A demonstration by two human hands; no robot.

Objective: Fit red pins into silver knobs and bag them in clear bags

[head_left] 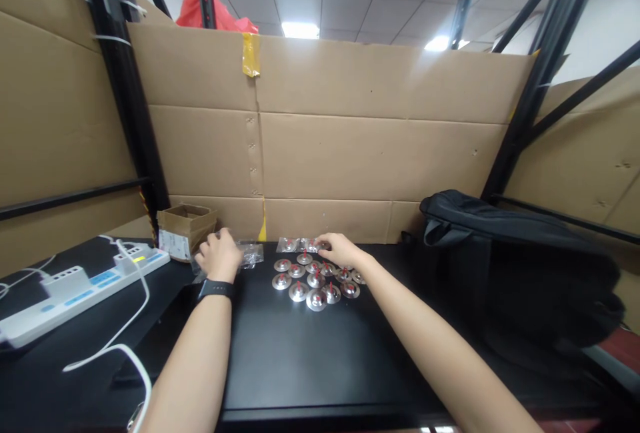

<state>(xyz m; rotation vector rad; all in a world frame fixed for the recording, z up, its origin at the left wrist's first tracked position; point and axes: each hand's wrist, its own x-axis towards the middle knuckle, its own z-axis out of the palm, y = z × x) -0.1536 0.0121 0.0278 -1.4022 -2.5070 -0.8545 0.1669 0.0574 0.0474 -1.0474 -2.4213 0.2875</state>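
Note:
My left hand (pixel 219 258), a dark watch on its wrist, is over clear plastic bags (pixel 251 254) beside a small cardboard box (pixel 186 225). Its fingers are bent and a little apart, with nothing visible in them. Farther right, my right hand (pixel 344 249) reaches to the back of a group of finger cymbals (pixel 316 299), shiny domed metal discs with red middles. Its fingertips are closed together at a cymbal by the right end of a row of bagged cymbals (pixel 290 245); the fingers partly hide it. Several loose cymbals lie in front, below that hand.
A white power strip (pixel 85 293) with plugs and a looping white cable (pixel 131 316) lies at left. Under my left forearm is a flat dark object (pixel 165 333). A big black bag (pixel 525 273) stands at right. Cardboard panels (pixel 335 153) wall the back of the black table (pixel 310 366).

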